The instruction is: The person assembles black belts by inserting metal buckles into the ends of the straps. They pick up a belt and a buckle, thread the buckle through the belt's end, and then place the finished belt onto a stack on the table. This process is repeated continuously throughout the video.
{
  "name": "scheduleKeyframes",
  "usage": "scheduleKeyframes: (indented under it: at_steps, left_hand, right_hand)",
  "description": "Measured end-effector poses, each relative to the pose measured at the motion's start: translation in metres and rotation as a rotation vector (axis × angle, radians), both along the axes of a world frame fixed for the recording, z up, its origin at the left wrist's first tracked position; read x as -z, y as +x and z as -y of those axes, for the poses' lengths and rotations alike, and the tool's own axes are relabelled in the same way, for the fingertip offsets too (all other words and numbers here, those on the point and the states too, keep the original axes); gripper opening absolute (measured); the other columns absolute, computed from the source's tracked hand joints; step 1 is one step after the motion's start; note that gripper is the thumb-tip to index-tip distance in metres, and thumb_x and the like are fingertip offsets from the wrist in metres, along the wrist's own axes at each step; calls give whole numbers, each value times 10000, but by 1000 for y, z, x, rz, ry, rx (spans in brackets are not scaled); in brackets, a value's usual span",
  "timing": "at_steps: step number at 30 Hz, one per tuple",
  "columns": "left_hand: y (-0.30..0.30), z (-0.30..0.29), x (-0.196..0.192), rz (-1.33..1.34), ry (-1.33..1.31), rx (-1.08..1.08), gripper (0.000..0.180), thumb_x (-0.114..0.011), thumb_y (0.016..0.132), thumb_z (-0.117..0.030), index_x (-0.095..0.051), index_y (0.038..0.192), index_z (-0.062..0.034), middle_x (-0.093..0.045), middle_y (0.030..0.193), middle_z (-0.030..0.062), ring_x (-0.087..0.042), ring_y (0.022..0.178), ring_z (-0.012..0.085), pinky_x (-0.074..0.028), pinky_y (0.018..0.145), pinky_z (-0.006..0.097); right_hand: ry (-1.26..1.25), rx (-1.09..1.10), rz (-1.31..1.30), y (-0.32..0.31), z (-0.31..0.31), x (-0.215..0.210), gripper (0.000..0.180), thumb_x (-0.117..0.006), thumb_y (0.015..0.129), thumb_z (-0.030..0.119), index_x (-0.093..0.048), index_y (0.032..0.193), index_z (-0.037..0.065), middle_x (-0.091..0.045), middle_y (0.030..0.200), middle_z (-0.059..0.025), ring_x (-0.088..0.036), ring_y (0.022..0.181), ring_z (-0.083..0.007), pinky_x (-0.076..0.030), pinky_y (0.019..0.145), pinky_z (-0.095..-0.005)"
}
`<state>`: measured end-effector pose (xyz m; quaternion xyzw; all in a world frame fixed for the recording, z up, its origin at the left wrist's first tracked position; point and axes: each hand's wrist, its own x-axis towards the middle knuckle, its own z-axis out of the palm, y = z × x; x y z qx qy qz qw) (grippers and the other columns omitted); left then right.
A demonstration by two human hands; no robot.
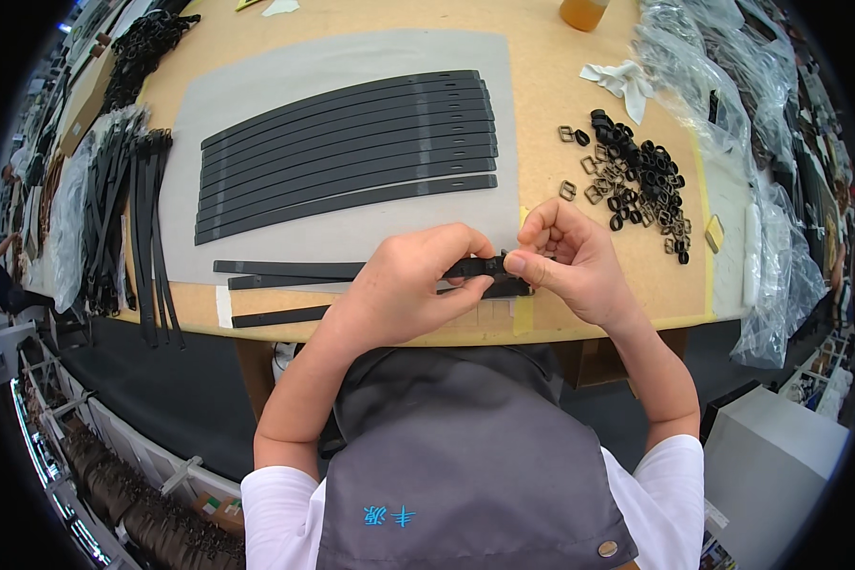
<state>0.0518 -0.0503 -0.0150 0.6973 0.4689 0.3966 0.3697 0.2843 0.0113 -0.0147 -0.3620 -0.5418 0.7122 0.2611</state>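
Near the table's front edge, my left hand [394, 280] pinches a black belt strap [290, 270] close to its right end between thumb and fingers. My right hand [579, 271] is closed with thumb and forefinger at that same end. A small dark part sits between the fingertips there, too covered to tell whether it is a buckle or a loop. Two more black straps [280, 316] lie below, partly hidden by my left hand and forearm. Farther back, several flat black straps [351, 142] rest side by side on a grey sheet [351, 52].
Metal buckles [594, 195] and black keeper loops [651, 166] lie in a loose heap at right, beside a crumpled white tissue [627, 84]. Clear plastic bags [703, 85] line the right edge. Bundled straps [147, 218] hang over the left edge. A cup of amber liquid [584, 13] stands far back.
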Motion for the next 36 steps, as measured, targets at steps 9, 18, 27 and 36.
scheduleKeyframes:
  at_steps: [9, 18, 27, 36]
  left_hand:
    - [-4, 4, -10, -10, -33, -82, 214, -821, 836, -29, -725, 1025, 0, -733, 900, 52, -680, 741, 107, -557, 623, 240]
    - [0, 8, -14, -30, 46, -48, 219, -821, 808, -1, -726, 1005, -9, -701, 822, 48, -669, 683, 120, -552, 575, 263]
    - [3, 9, -18, -86, 99, 80, 234, -815, 773, 14, -721, 984, -23, -675, 771, 60, -665, 631, 181, -540, 575, 291]
    - [2, 10, -13, -60, -12, 30, 279, -836, 774, -3, -668, 994, -29, -719, 817, 66, -714, 679, 173, -576, 611, 277]
  right_hand:
    - [-354, -33, -299, 23, -7, 2, 246, -649, 1059, 144, -671, 1235, -26, -717, 968, -79, -764, 907, -186, -626, 757, -266]
    - [-114, -97, -197, 10, 2, 1, 319, -743, 1004, 188, -691, 1242, -18, -740, 1064, -78, -700, 927, -119, -584, 827, -281]
    - [-291, -317, 81, -6, -4, -29, 265, -793, 946, 203, -712, 1102, 4, -709, 925, 2, -635, 778, -44, -500, 671, -216]
    - [-278, -247, 113, -9, 0, -21, 172, -779, 930, 163, -698, 1005, 30, -680, 849, 24, -605, 703, -23, -475, 610, -194]
